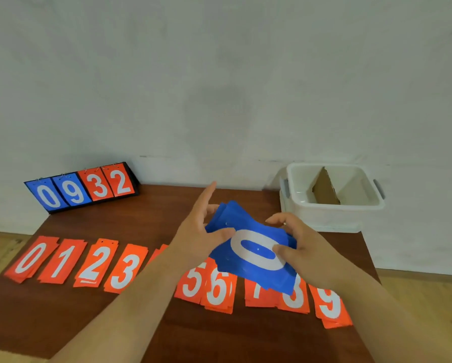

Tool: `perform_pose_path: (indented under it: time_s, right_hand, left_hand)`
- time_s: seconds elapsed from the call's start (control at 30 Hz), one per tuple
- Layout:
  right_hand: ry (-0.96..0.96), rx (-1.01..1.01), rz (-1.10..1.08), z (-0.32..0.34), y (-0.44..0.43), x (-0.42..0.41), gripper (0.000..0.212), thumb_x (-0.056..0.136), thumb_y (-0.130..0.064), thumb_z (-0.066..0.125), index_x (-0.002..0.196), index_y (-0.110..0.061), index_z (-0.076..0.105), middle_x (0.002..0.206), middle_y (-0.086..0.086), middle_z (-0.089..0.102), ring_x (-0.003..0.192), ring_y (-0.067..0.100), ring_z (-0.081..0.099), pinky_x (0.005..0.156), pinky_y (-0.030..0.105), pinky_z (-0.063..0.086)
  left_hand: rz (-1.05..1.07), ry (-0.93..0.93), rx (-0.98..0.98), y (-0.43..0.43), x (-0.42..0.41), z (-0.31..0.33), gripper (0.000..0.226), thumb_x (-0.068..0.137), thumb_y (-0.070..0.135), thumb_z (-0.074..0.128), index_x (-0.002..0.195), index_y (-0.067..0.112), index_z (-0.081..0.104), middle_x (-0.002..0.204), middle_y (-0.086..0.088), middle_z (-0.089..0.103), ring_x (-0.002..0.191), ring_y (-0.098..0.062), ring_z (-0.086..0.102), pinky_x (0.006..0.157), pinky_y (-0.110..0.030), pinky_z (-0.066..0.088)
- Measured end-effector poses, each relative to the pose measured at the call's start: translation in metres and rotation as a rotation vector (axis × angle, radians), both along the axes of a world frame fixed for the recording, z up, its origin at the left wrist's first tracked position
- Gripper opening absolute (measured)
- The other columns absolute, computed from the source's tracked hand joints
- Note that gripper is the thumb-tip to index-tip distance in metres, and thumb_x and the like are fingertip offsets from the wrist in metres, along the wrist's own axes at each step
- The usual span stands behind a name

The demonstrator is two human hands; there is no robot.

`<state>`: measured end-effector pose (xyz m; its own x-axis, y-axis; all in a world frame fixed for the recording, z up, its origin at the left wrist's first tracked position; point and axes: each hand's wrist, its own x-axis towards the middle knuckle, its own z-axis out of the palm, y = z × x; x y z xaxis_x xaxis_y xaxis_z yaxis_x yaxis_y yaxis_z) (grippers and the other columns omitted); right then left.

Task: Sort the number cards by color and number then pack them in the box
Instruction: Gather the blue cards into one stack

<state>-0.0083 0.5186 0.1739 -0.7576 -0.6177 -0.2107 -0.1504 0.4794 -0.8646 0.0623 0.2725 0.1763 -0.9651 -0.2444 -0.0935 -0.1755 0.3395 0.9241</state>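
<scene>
At centre left, a scoreboard stand sits on the table's far-left corner. Orange card piles, 0 to 9, line the lower frame, with bare wood behind them. At centre, the left hand and right hand grip the blue card stack by opposite edges. At centre right, the white box stands at the far-right corner.

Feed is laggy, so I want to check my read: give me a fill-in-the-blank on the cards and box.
The left hand and right hand hold a stack of ___ cards.
The number on top of it is ___.
The white box has a ___ divider.
The orange piles on the table end at ___.
Missing: blue; 0; cardboard; 9.
</scene>
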Motion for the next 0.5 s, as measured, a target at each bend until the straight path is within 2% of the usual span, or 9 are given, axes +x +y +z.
perform_pose_path:
  time_s: [0.03,0.13,0.2,0.3,0.4,0.5]
  right_hand:
    - [0.020,0.022,0.048,0.000,-0.003,-0.007,0.043,0.100,-0.018,0.059,0.119,-0.054,0.047,0.109,-0.016,0.066,0.094,0.017,0.072,0.076,0.044,0.063]
    - [0.060,0.044,0.118,-0.005,-0.013,-0.026,0.039,0.099,-0.019,0.060,0.118,-0.052,0.050,0.106,-0.016,0.067,0.090,0.021,0.072,0.071,0.045,0.063]
    - [0.061,0.041,0.121,-0.010,-0.021,-0.034,0.037,0.099,-0.019,0.060,0.115,-0.051,0.053,0.106,-0.015,0.068,0.092,0.017,0.072,0.071,0.042,0.064]
    - [0.065,0.047,0.109,-0.021,-0.035,-0.048,0.036,0.099,-0.020,0.063,0.113,-0.052,0.055,0.107,-0.018,0.067,0.096,0.008,0.071,0.073,0.037,0.064]
    - [0.070,0.077,0.070,-0.040,-0.056,-0.063,0.037,0.098,-0.022,0.065,0.115,-0.053,0.056,0.111,-0.023,0.065,0.100,0.002,0.068,0.074,0.030,0.064]
    - [0.106,0.114,0.025,-0.059,-0.082,-0.076,0.037,0.099,-0.022,0.064,0.118,-0.053,0.056,0.114,-0.029,0.062,0.107,0.000,0.064,0.082,0.024,0.061]
  left_hand:
    - [-0.045,-0.028,-0.053,-0.003,-0.003,0.001,0.093,0.089,0.022,0.078,0.139,0.075,0.021,0.127,0.028,0.058,0.127,-0.004,0.055,0.107,-0.036,0.047]
    - [-0.128,-0.068,-0.199,-0.009,-0.010,-0.001,0.082,0.093,0.020,0.073,0.145,0.065,0.028,0.130,0.053,0.035,0.133,0.014,0.032,0.110,-0.020,0.029]
    - [-0.135,-0.073,-0.250,-0.014,-0.014,-0.007,0.072,0.095,0.020,0.071,0.144,0.060,0.036,0.124,0.059,0.032,0.128,0.019,0.033,0.108,-0.016,0.029]
    - [-0.115,-0.047,-0.290,-0.027,-0.024,-0.020,0.054,0.096,0.019,0.069,0.132,0.054,0.048,0.118,0.049,0.045,0.111,0.030,0.042,0.089,0.001,0.036]
    - [-0.099,-0.019,-0.301,-0.046,-0.038,-0.039,0.043,0.096,0.019,0.067,0.118,0.052,0.054,0.112,0.040,0.057,0.109,0.019,0.051,0.084,-0.005,0.044]
    - [-0.125,-0.008,-0.301,-0.069,-0.054,-0.057,0.034,0.097,0.021,0.066,0.119,0.045,0.058,0.111,0.033,0.061,0.110,0.014,0.054,0.084,-0.006,0.047]
